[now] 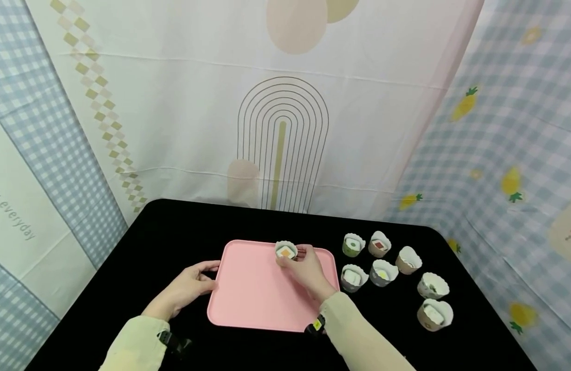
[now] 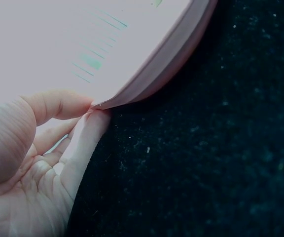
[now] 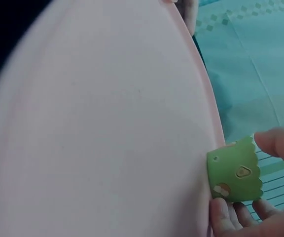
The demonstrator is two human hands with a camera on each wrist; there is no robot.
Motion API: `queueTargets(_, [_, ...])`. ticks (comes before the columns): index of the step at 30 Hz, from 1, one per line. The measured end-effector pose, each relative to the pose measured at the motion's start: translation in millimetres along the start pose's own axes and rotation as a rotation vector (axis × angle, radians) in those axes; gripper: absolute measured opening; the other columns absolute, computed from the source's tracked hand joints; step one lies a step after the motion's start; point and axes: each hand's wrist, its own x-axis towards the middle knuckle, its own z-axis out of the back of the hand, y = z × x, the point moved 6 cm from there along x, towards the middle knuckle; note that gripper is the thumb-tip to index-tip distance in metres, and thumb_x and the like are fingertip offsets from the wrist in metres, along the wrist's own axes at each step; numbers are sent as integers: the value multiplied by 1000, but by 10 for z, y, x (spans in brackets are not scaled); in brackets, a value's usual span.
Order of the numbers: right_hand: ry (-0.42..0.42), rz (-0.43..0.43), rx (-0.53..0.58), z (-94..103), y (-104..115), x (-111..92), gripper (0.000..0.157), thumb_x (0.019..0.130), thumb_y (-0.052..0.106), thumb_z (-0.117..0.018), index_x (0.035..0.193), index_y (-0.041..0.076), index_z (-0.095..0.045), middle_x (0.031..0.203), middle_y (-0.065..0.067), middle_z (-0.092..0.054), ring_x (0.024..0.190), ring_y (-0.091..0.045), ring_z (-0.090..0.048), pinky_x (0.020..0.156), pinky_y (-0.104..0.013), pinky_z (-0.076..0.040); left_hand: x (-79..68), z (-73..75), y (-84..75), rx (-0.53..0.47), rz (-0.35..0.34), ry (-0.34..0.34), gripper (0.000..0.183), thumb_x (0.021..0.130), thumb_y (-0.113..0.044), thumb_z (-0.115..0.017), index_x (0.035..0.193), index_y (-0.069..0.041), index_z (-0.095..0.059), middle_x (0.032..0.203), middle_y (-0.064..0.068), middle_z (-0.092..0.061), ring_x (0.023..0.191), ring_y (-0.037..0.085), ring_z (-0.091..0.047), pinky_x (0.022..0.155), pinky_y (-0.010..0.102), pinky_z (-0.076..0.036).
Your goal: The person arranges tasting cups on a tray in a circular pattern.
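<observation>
My right hand (image 1: pixel 309 271) grips a scalloped paper baking cup (image 1: pixel 286 250) by its sides over the far edge of the pink tray (image 1: pixel 255 301). The cup holds a white piece with an orange square on top. Its green printed wall (image 3: pixel 234 170) shows in the right wrist view, the base close to the tray's surface. At the tray's left edge, my left hand (image 1: pixel 189 284) pinches the rim between thumb (image 2: pixel 63 104) and fingers. In the left wrist view the thumb lies over the rim and a finger is beneath it.
On the black table (image 1: pixel 183 226), right of the tray, stand several paper cups with small pieces inside, among them a green cup (image 1: pixel 351 248), a brown cup (image 1: pixel 376 249) and a grey cup (image 1: pixel 380 279). A printed curtain (image 1: pixel 188 118) hangs behind the table.
</observation>
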Motion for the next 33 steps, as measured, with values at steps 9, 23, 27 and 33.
queueTargets(9, [34,82,-58,501,88,-239,65,82,31,-78,135,10,-47,124,-13,-55,108,-25,-56,85,-39,-50,3,-16,-19,0,-4,-11,60,82,-1,-68,139,-4,-50,124,12,-56,89,23,-63,83,38,-53])
queueTargets(23, [-108,61,-219,1590,-166,-757,65,82,46,-74,131,12,-50,122,-12,-60,101,-22,-60,75,-30,-51,-5,9,-4,21,-11,6,61,83,-6,-69,140,-5,-48,105,11,-64,88,23,-64,84,40,-52])
queueTargets(27, [-145,54,-259,1658,-269,-764,63,82,44,-75,131,11,-50,121,-13,-60,99,-22,-61,73,-29,-51,-3,17,27,25,-7,20,62,84,-6,-70,141,-4,-47,105,11,-64,88,22,-64,85,40,-52])
queueTargets(33, [-161,37,-294,1643,-379,-752,66,83,42,-75,132,8,-48,124,-16,-56,101,-26,-60,74,-31,-52,28,6,50,15,-19,39,62,84,-5,-69,141,-3,-46,106,12,-64,89,23,-63,85,39,-52])
